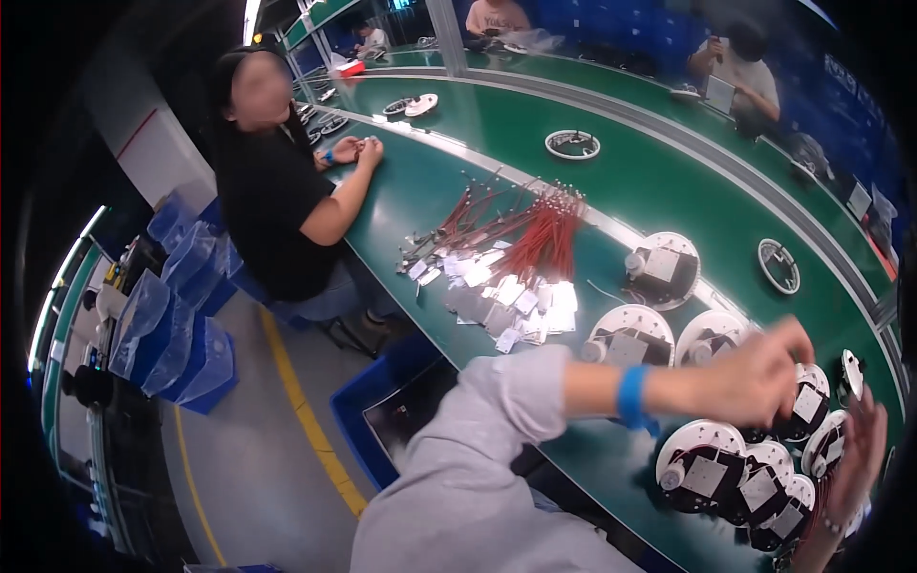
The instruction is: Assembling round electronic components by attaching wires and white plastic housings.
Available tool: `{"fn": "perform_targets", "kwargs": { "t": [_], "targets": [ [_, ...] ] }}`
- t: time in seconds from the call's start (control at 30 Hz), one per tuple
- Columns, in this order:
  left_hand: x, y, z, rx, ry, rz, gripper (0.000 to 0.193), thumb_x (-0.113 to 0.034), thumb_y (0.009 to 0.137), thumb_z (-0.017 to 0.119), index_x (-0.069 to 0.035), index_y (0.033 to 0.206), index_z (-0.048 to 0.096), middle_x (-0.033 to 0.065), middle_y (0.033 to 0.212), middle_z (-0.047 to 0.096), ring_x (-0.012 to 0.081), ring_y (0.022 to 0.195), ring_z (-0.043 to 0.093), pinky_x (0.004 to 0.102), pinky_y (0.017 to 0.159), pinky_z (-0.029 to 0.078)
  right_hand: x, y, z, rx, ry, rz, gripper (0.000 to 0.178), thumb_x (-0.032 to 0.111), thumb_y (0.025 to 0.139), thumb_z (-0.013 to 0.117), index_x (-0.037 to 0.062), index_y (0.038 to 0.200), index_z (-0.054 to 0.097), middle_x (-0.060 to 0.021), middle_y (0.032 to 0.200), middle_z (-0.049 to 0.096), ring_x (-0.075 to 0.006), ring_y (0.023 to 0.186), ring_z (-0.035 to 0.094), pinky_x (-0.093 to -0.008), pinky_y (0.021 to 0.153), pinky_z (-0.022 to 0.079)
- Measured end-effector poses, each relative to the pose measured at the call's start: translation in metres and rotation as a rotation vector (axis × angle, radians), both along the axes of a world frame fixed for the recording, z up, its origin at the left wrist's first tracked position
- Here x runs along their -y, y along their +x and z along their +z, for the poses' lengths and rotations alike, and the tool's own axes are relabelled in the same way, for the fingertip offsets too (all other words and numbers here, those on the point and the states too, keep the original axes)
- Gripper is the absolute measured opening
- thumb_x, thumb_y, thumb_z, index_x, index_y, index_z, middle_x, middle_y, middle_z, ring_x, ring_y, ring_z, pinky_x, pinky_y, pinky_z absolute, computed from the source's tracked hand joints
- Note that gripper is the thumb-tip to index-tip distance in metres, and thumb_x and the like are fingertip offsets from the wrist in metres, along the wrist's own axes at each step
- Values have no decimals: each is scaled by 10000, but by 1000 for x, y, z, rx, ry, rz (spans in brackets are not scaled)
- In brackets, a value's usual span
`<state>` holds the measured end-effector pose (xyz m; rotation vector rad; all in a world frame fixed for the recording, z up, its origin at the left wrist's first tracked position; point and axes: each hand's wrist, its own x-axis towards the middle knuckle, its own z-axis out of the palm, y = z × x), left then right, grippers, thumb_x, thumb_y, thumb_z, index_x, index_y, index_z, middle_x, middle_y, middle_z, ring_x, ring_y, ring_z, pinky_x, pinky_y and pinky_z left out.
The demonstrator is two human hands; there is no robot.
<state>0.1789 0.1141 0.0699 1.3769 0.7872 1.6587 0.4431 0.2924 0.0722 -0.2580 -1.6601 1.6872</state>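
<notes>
My left hand (750, 382), with a blue wristband (631, 396), reaches across the bench above several white round housings. Its fingers are bent and partly blurred, and their tips are hidden. At the far right my right hand (853, 468) is raised with its fingers stretched out. Just above its fingertips a small white round part (852, 374) shows nearly edge-on; whether they touch I cannot tell. Between and below my hands lie round housings (702, 449) with black inner plates, silvery squares and thin wires. More such housings (664, 267) lie beyond my left forearm.
Red wire bundles (544, 239) with silvery flat pieces (521, 306) lie mid-bench. White rings (573, 144) sit on the green strip (669, 181) behind. A seated person (277, 191) is at the left; others work across. A blue bin (358, 411) stands below the bench edge.
</notes>
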Motion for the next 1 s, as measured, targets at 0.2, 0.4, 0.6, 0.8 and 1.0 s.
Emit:
{"fn": "perform_targets", "kwargs": {
  "t": [0.2, 0.4, 0.6, 0.8, 1.0],
  "targets": [
    [-5, 33, -26, 114, -268, -275, 145, 38, 748, 275, 53, 885, 319, 141, 557, 512, 200, 404, 538, 272, 356, 444, 85, -131, 11, -75, -343, -181, 323, 222, 896, 323, 27, 1148, 380, -79, 1024, 517, -150, 893, 522, -231, 767, 407],
    [12, 33, -39, 170, -300, -264, 124, -22, 803, 295, 50, 834, 392, 127, 577, 528, 192, 457, 559, 272, 398, 458, 99, -141, 17, -301, -283, 10, 229, 220, 907, 310, 39, 938, 447, 56, 559, 241, -4, 406, 165, -146, 318, 153],
    [36, -63, -52, -855, 402, 816, 168, -59, 747, 462, 62, 843, 530, 159, 827, 562, 250, 713, 560, 309, 640, 457, 88, -143, 26, -73, 119, 20, 258, 209, 883, 381, -8, 925, 513, 48, 551, 324, -1, 424, 231, -156, 356, 190],
    [43, -175, -104, -687, -218, 684, 196, -37, 783, 457, 17, 943, 558, 74, 882, 590, 143, 845, 537, 265, 764, 415, 102, -178, 17, 387, 753, 2, 140, 76, 760, 520, -38, 724, 592, -62, 583, 538, -75, 490, 444, -207, 442, 338],
    [54, -164, -111, -686, -582, 458, 191, -126, 739, 577, 18, 865, 572, 57, 745, 587, 72, 618, 539, 227, 475, 422, 98, -207, -3, 484, 873, 50, 86, 38, 715, 536, -26, 742, 586, -90, 491, 499, -128, 391, 406, -239, 401, 331]
  ]
}}
